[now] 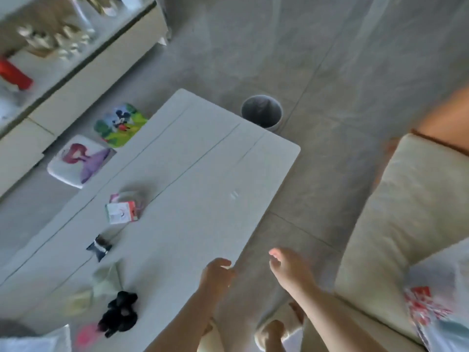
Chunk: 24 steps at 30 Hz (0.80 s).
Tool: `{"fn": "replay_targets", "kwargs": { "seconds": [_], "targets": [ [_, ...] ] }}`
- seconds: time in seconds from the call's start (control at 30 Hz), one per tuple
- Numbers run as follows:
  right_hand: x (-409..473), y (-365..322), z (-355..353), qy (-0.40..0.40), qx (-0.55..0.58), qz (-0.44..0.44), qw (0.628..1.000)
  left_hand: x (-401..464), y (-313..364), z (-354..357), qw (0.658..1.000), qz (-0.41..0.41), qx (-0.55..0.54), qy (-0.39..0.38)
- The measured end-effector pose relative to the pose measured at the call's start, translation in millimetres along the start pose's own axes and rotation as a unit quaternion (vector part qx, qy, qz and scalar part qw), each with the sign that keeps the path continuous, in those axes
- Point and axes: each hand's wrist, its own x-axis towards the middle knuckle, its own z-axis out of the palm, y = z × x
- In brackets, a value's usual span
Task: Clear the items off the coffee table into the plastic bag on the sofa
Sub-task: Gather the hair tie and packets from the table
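White coffee table — lengthwise lower-left to upper-right

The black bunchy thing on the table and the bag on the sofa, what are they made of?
The black bunchy thing looks like soft matte fabric, probably a hair scrunchie: it is gathered into ruffled folds and reflects no light. The bag looks like thin plastic film: whitish, crinkled and a little see-through, with red print. The picture is blurred, so both are best guesses.

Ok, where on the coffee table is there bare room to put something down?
The far half of the coffee table, toward the bin, is bare. So is the sofa-side strip near the left hand. It is crowded along the other edge, from the small packet to the black scrunchie.
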Motion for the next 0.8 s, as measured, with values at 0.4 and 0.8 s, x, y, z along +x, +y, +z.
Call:
{"fn": "replay_targets", "kwargs": {
  "seconds": [0.4,0.8],
  "targets": [
    [4,-188,143,-0.106,-0.120,-0.126,0.979,23,-189,-151,0.981,-0.081,-0.163,0.068],
    [6,-276,263,-0.200,-0.203,-0.251,0.925,47,-304,-199,0.937,-0.162,-0.262,0.167]
  ]
}}
